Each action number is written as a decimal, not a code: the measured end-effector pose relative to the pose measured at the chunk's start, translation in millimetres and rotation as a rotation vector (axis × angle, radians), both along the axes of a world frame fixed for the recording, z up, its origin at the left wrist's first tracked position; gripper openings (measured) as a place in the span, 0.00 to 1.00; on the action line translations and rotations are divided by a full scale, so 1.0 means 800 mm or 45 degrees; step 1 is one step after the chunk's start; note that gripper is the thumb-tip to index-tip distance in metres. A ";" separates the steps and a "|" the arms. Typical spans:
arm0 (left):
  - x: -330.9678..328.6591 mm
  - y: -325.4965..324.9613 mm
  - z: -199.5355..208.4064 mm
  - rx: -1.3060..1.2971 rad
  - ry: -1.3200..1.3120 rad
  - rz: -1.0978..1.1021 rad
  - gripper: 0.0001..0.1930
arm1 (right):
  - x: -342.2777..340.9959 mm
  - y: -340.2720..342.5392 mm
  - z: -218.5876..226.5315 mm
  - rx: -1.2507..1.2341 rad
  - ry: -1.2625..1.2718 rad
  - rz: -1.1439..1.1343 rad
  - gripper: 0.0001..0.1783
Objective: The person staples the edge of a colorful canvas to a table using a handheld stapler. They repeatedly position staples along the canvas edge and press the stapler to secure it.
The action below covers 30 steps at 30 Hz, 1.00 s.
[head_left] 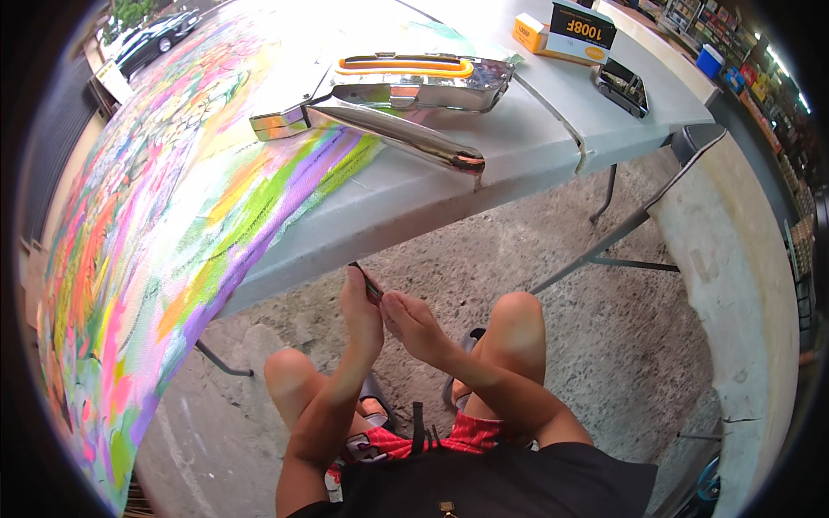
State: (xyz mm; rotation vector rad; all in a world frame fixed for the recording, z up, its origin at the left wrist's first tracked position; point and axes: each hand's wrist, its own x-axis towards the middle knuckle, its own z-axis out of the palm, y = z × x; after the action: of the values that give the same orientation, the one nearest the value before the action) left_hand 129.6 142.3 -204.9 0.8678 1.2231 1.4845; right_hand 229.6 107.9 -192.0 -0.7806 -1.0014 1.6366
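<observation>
Above my knees, just off the table's front edge, my left hand (360, 312) and my right hand (411, 323) are brought together. Both have their fingers closed round a thin, dark, flat object (370, 281), seen nearly edge-on and partly hidden by the fingers. What kind of object it is does not show. On the table (345, 205) beyond them lies a shiny chrome tool with an orange-lined handle (423, 82) and a long metal lever (393, 129), resembling a large stapler. Neither hand touches it.
A brightly painted sheet (164, 259) drapes over the table's left side. Back right stand a yellow-and-black carton (566, 36) and a small black case with metal inside (622, 88). A folding table with a worn pale top (717, 259) stands at right, its metal legs reaching toward me.
</observation>
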 end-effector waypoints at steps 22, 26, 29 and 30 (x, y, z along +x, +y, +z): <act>-0.015 -0.008 0.006 0.348 0.564 -0.208 0.24 | 0.023 0.001 0.018 -0.236 -0.023 0.071 0.24; -0.006 -0.015 0.004 0.372 0.354 -0.255 0.25 | 0.032 -0.004 0.021 -0.498 0.287 0.352 0.25; -0.010 -0.023 0.007 0.365 0.235 -0.328 0.26 | 0.035 -0.005 0.025 -0.559 0.475 0.570 0.26; -0.012 -0.023 0.004 0.375 0.217 -0.351 0.26 | 0.035 -0.005 0.025 -0.581 0.544 0.647 0.27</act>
State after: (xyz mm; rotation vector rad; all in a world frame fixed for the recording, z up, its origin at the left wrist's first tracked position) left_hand 119.7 123.8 -201.4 1.3277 0.9693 1.4048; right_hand 257.8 103.9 -172.4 -0.4409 -0.5420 2.3995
